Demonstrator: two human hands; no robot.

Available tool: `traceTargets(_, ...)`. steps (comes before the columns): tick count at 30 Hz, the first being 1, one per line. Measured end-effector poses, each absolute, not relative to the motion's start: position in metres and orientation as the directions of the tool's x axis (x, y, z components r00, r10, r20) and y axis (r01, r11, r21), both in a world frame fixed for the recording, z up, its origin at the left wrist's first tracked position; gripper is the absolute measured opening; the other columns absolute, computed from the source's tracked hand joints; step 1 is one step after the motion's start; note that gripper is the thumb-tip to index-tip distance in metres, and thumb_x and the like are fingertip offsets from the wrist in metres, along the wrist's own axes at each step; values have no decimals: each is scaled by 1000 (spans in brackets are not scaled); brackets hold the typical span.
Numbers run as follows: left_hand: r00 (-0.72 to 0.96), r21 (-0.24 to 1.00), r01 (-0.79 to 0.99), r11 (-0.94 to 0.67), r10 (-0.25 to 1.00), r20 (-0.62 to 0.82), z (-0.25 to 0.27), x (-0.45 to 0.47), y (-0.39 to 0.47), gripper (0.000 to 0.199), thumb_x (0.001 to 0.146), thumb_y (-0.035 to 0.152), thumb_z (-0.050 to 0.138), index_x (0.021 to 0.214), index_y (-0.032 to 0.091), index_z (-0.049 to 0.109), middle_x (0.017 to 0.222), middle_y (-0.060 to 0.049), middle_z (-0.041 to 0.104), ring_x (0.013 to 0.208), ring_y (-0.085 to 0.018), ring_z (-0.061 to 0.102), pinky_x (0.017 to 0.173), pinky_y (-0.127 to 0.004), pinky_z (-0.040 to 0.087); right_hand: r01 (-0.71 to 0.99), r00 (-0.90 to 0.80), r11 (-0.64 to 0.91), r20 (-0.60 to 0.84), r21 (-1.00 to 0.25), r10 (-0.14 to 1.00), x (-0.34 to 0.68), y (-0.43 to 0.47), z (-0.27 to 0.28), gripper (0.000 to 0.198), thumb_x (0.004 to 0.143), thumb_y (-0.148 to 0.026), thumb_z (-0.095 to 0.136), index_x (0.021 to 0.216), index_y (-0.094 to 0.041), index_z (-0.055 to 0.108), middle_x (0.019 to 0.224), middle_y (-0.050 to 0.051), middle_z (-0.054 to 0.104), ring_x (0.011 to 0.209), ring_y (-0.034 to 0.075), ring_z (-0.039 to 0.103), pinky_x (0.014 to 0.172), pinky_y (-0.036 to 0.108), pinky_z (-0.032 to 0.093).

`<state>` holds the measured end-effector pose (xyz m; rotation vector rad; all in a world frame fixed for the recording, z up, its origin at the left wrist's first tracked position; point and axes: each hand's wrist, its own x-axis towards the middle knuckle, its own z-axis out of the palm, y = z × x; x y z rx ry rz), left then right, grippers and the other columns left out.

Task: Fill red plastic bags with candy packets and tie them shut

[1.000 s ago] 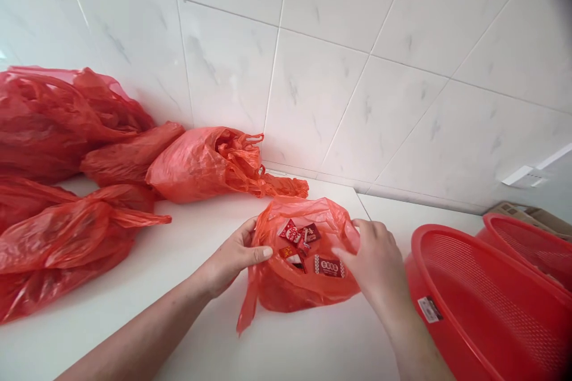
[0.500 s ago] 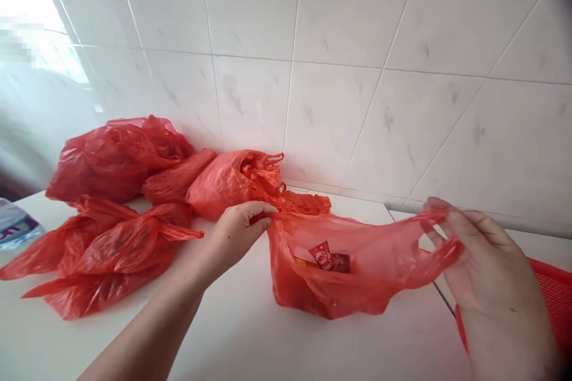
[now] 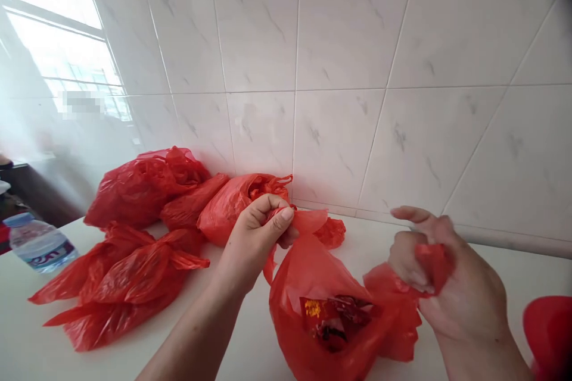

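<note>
A thin red plastic bag stands between my hands on the white tabletop, its mouth turned toward me. Red and yellow printed packets show inside it. My left hand pinches the gathered left side of the bag between thumb and fingers. On the right, my right hand is closed around the bag's other handle, with a bit of red film poking out between the fingers; the index finger sticks out and is slightly blurred.
Several tied red bags lie at the left, and fuller ones rest against the tiled wall. A water bottle stands at the far left. Part of a red plastic object shows at the right edge.
The bag's mouth was stretched wide between my hands; now its sides are gathered and it hangs narrower and lower. My right hand has closed on the handle. The view has shifted.
</note>
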<state>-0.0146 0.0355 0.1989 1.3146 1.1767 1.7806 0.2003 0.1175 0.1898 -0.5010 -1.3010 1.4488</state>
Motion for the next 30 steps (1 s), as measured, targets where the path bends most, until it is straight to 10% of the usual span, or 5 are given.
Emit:
traceTargets(7, -223, 912, 208, -353, 891, 395, 204, -14, 37, 15, 84, 31, 64, 95, 21, 62, 74, 1, 61, 65, -11, 55, 63, -22, 45, -10, -307, 232, 224, -973, 925, 196, 98, 198, 48, 80, -55, 59, 117, -24, 63, 56, -5, 39, 46, 8, 39, 47, 22, 43)
traceTargets(16, -70, 886, 331, -324, 928, 365, 159, -74, -15, 116, 50, 37, 88, 147, 35, 24, 149, -9, 35, 137, -38, 29, 109, -46, 31, -44, -88, 316, 318, -948, 944, 202, 120, 190, 44, 79, -55, 60, 111, -26, 67, 59, -2, 46, 46, 9, 41, 37, 18, 38)
traceTargets(21, -47, 910, 404, -93, 991, 122, 117, -77, -20, 108, 44, 28, 91, 140, 29, 41, 144, -14, 43, 136, -41, 29, 108, -50, 31, -163, -67, 278, 291, -947, 954, 204, 126, 190, 34, 80, -45, 63, 107, -25, 68, 55, -3, 40, 44, 7, 34, 35, 17, 29)
traceTargets(26, 2, 913, 259, -315, 946, 325, 111, -17, 7, 102, 51, 29, 88, 140, 24, 39, 136, -14, 50, 125, -37, 44, 104, -42, 37, -169, -120, 252, 274, -953, 954, 200, 124, 187, 37, 79, -47, 62, 109, -24, 66, 54, -4, 40, 42, 7, 32, 35, 18, 27)
traceTargets(30, -48, 962, 131, -239, 968, 247, 125, 7, 30, 32, 76, 41, 70, 98, 18, 67, 98, -9, 67, 93, -26, 61, 85, -34, 46, -91, -283, 198, 216, -976, 934, 197, 115, 186, 46, 81, -51, 59, 118, -25, 60, 55, -5, 42, 44, 7, 35, 38, 18, 30)
